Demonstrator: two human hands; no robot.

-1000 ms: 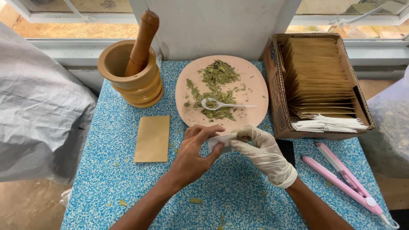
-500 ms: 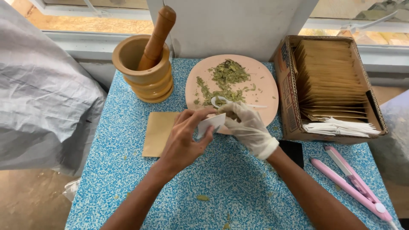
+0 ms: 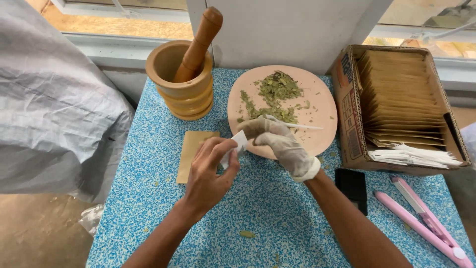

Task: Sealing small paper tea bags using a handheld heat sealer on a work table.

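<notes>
Up close, the bare left hand [image 3: 210,171] pinched a small white sachet [image 3: 237,145] between thumb and fingertips, holding it just beside the near rim of the pink plate [image 3: 322,124]. The gloved right hand [image 3: 277,141] had its fingers curled around the handle of a white plastic spoon [image 3: 297,126], which lay low over the plate next to the heap of dried green leaves [image 3: 275,94]. Whether the sachet's mouth stood open I could not tell — the fingers hid it.

To do this well, it seemed to me, the sachet wanted holding steady and upright at the plate's edge, so that any flakes sliding off the spoon would fall back on the plate and not on the speckled blue tabletop [image 3: 277,218], where a few crumbs already lay.

A flat tan envelope [image 3: 194,154] lay partly under the left hand. Behind it stood a wooden mortar [image 3: 183,87] with its pestle [image 3: 201,42] leaning inside. On the right sat a cardboard box [image 3: 347,124] packed with more tan envelopes, white sachets stacked at its near end — well clear of the hands. A pink sealing iron [image 3: 421,218] and a small black object [image 3: 353,186] lay close by the right forearm, near enough to be nudged.
</notes>
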